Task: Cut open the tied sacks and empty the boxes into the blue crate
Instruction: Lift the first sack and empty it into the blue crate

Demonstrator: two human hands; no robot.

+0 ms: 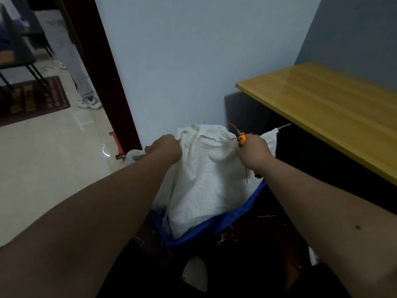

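Two bare forearms are stretched forward from the bottom of the view, over a dark floor strewn with pale shreds and a scrap of white material. The blue crate [214, 227] is seen just beyond, its rim showing under a white sack [206, 179] that stands in it and rises well above it. The left hand [166, 148] is closed on the sack's upper left edge, its grip bunched tight on the cloth. The right hand [255, 151] is raised at the sack's upper right edge, its grip wrapped round an orange cutter [242, 139] whose tip is pointed up and away; a thin red string [233, 127] is seen running past that tip, and another dark strand hangs below the wrist. The top of the sack is crumpled and folded between the two hands.

To the right, a yellow-topped desk [335, 112] is set against a grey wall, with darkness under it. Straight ahead a pale wall is met by a dark door frame [101, 67]. Through the doorway on the left, a light tiled floor [43, 151], a brown patterned mat [32, 97] and the legs and pale shoes of another person [89, 102] are visible.
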